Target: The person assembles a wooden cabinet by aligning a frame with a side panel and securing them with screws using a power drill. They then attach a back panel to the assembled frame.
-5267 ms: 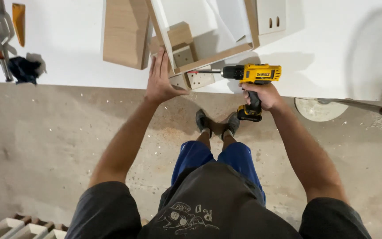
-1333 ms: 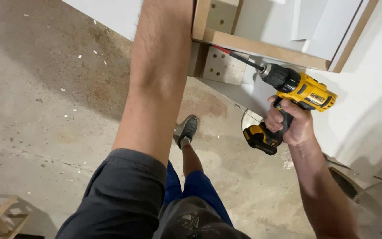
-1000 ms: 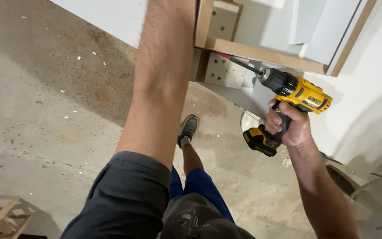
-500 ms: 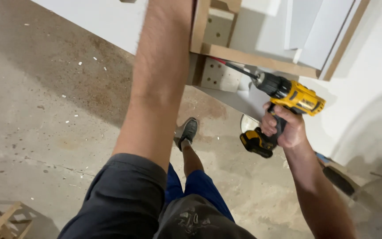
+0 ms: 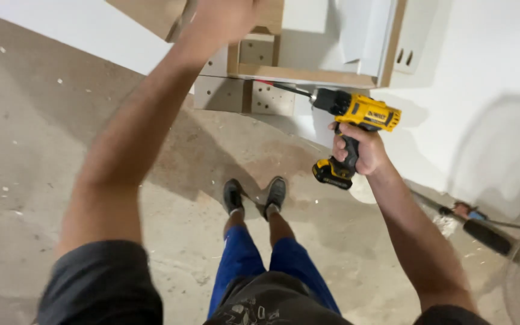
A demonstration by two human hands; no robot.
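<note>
**Bracing a cabinet while a drill is lining up on its lower rail**

On the far left, the bare concrete floor is running wide and open, speckled with pale chips, and a white wall is meeting it along a slanted edge. That side is giving plenty of room for stepping back.

The left hand is reaching up and far, pressing against the pale wooden and white laminate cabinet frame. Its fingers are cut off by the top edge of the view, so I cannot tell whether they are spread flat or curled around the wood. It looks to be steadying the frame so it is not shifting under the tool.

Below, the person's dark shoes are standing close together on the floor, directly under the frame's near edge.

Further right, the right hand is wrapping tightly around the grip of the yellow and black cordless drill, fingers closed on the handle. The drill's long bit is pointing left, and its tip is touching or almost touching the underside of the frame's lower wooden rail, beside two perforated wooden blocks. Holding it level is probably keeping the bit square to the rail.

On the far right, a dark-handled tool is lying on the floor near the wall, narrowing the footing there.
</note>
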